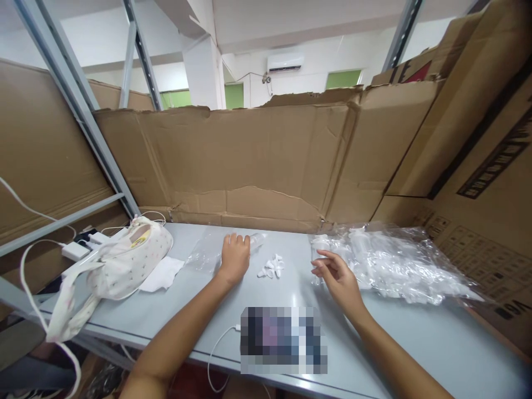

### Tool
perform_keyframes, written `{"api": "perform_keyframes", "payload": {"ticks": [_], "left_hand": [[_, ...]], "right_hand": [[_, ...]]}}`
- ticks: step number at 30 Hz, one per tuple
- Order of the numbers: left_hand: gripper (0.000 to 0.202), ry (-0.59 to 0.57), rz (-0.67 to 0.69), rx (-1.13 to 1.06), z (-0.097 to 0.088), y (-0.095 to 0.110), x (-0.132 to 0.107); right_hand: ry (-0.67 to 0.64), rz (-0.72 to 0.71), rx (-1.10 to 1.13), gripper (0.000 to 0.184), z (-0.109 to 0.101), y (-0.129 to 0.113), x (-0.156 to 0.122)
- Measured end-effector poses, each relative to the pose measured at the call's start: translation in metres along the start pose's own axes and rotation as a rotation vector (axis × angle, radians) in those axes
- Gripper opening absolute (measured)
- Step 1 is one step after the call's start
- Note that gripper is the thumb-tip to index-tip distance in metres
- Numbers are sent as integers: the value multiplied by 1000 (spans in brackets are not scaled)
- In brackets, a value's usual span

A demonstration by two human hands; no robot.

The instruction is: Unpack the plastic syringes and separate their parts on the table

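My left hand (235,257) rests near the middle of the table with its fingers curled over a clear plastic bag (203,252). A bunched, see-through end of plastic sticks out to the right of the knuckles; what lies under the palm is hidden. Just right of this hand is a small loose pile of white plastic pieces (272,267). My right hand (338,277) is held at the left end of a large clear bag (399,271) full of white plastic parts. Its thumb and fingers are apart, with nothing visible between them; whether it touches the bag is unclear.
A pixelated device (282,341) with a white cable lies at the table's front edge. On the left are a patterned fabric bag (128,260), a white tissue (162,275) and a white power strip (75,250). Cardboard walls (249,155) and metal posts enclose the table (208,318).
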State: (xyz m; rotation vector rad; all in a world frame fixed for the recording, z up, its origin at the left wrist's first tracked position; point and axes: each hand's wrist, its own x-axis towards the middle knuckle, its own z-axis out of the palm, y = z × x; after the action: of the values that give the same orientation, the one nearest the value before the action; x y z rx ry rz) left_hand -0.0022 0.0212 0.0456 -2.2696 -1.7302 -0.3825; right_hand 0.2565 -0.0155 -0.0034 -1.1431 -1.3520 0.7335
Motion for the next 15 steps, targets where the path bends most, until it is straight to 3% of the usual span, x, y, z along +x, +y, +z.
{"api": "perform_keyframes", "payload": {"ticks": [4, 8, 11, 15], "left_hand": [[43, 315, 423, -48, -21, 4, -9], [48, 321, 699, -229, -31, 19, -16], [51, 263, 762, -293, -31, 31, -17], [55, 205, 691, -244, -23, 42, -13]], "right_hand": [[-71, -140, -67, 56, 4, -4, -4], [-223, -185, -59, 61, 9, -6, -9], [-330, -113, -1, 56, 13, -3, -11], [-424, 14, 158, 60, 17, -9, -11]]}}
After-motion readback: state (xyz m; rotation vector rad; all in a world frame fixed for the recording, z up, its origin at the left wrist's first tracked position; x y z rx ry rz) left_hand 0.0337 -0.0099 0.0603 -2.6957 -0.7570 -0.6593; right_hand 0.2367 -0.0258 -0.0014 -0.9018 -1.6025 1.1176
